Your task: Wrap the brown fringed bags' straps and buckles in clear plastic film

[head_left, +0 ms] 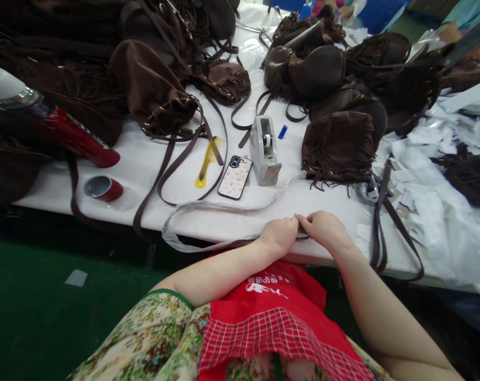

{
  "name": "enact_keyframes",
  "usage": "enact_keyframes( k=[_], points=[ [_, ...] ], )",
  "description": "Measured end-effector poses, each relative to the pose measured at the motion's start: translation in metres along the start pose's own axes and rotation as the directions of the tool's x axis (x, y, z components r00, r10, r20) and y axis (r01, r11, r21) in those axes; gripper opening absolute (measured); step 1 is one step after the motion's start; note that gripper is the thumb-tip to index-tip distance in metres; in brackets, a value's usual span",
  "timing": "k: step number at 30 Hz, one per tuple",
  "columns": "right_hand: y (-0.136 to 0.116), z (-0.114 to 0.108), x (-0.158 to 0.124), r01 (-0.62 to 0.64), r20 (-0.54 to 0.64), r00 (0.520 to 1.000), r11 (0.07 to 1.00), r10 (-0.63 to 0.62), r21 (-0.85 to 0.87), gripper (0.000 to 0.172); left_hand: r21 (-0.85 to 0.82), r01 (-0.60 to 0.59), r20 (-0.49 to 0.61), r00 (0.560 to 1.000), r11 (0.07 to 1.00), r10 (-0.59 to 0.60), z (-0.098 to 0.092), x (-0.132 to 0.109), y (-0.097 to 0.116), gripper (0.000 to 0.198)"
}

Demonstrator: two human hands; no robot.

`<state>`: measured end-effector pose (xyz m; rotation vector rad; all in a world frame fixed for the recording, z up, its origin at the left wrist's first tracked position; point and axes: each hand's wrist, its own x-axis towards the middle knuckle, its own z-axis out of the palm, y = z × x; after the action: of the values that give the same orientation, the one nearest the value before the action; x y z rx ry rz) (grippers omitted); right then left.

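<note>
My left hand is closed at the table's front edge, around a long strip in translucent plastic. That strip loops out to the left and runs back across the table toward a fringed brown bag. Close against it, my right hand is closed too, thumb and fingers pinched together at the left fingertips. A thin dark piece shows under the right hand; the fingers hide most of what is pinched. Just beyond the hands lie a phone in a patterned case and a grey tape dispenser.
A yellow comb, a blue lighter-like item, a red cup and a red flask are on the table. Brown bags are piled at left and back. Plastic and paper scraps cover the right. Other people work behind.
</note>
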<state>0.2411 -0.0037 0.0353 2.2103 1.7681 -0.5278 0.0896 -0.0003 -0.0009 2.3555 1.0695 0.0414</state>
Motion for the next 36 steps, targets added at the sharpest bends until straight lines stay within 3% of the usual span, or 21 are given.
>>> enact_keyframes(
  k=[6,10,12,14,16,18,24,31,33,34,36],
  points=[
    [-0.010,0.003,0.003,0.009,0.032,0.999,0.997,-0.006,-0.079,0.034,-0.056,-0.090,-0.051,0.995,0.994,0.088,0.003,-0.006,-0.005,0.031],
    [0.008,0.004,0.000,0.136,0.072,0.988,0.991,-0.135,-0.002,0.025,-0.055,-0.244,-0.008,0.970,0.968,0.244,-0.001,-0.011,-0.011,0.029],
    [0.017,0.004,0.000,0.259,0.095,0.961,0.966,-0.260,0.022,0.025,-0.043,-0.298,0.035,0.954,0.954,0.299,-0.002,-0.010,-0.014,0.027],
    [0.023,0.002,0.001,0.439,0.119,0.892,0.899,-0.436,0.005,0.025,-0.042,-0.300,0.051,0.952,0.953,0.302,-0.003,-0.007,-0.017,0.026],
    [0.026,0.000,0.003,0.607,0.138,0.791,0.792,-0.596,-0.056,0.026,-0.048,-0.257,0.027,0.966,0.965,0.259,-0.005,-0.003,-0.020,0.024],
    [0.026,-0.002,0.003,0.703,0.138,0.711,0.694,-0.689,-0.156,0.027,-0.046,-0.236,-0.007,0.972,0.971,0.236,-0.008,0.001,-0.023,0.031],
    [0.028,-0.004,-0.004,0.788,0.127,0.545,0.454,-0.829,-0.415,0.026,-0.058,-0.378,0.043,0.924,0.924,0.381,-0.014,0.010,-0.026,0.030],
    [0.043,0.000,-0.006,0.812,0.074,0.386,0.301,-0.919,-0.499,0.024,-0.005,-0.395,0.099,0.914,0.918,0.394,-0.017,0.015,-0.022,0.023],
    [0.049,0.007,-0.004,0.815,0.019,0.401,0.348,-0.916,-0.463,0.027,-0.002,-0.356,0.090,0.931,0.935,0.354,-0.017,0.017,-0.020,0.024],
    [0.052,0.011,-0.004,0.805,-0.037,0.441,0.414,-0.897,-0.425,0.027,-0.010,-0.325,0.078,0.942,0.946,0.325,-0.016,0.017,-0.019,0.025],
    [0.053,0.019,-0.004,0.716,-0.214,0.598,0.635,-0.772,-0.289,0.021,-0.034,-0.249,0.050,0.967,0.968,0.250,-0.012,0.017,-0.016,0.028]
  ],
)
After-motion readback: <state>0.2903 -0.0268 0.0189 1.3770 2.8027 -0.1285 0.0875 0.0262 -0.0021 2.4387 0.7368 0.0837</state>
